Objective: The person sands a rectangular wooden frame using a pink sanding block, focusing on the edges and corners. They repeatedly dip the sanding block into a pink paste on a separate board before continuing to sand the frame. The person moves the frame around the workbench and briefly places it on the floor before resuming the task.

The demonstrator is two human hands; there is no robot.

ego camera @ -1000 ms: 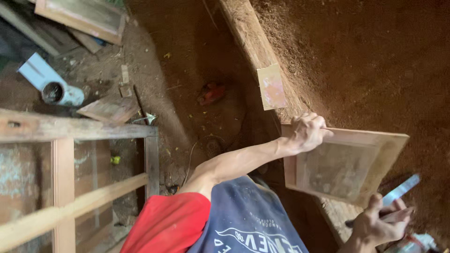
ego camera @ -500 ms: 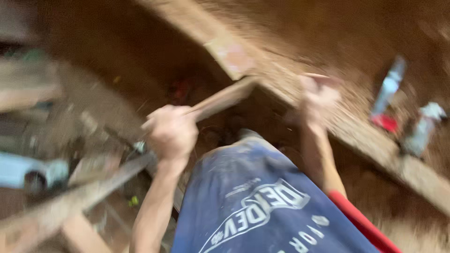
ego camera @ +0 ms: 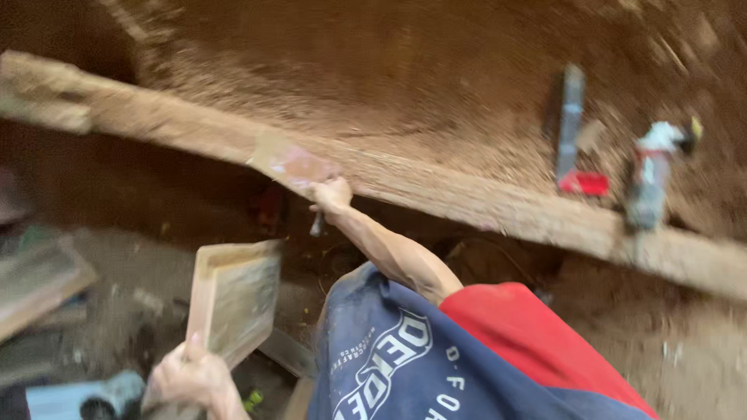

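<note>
My left hand (ego camera: 187, 377) has its fingers clamped on the wooden frame (ego camera: 233, 299), low beside me. My right hand (ego camera: 331, 194) grips a small tool at the counter (ego camera: 467, 202) edge; I should hold the frame steady.

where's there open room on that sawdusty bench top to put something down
Free: the sawdust-covered bench top left of the grey bar tool, back from the front beam. Crowded: the right end, where the bar tool, a red piece and a spray bottle cluster. The right hand occupies the beam's edge.
</note>
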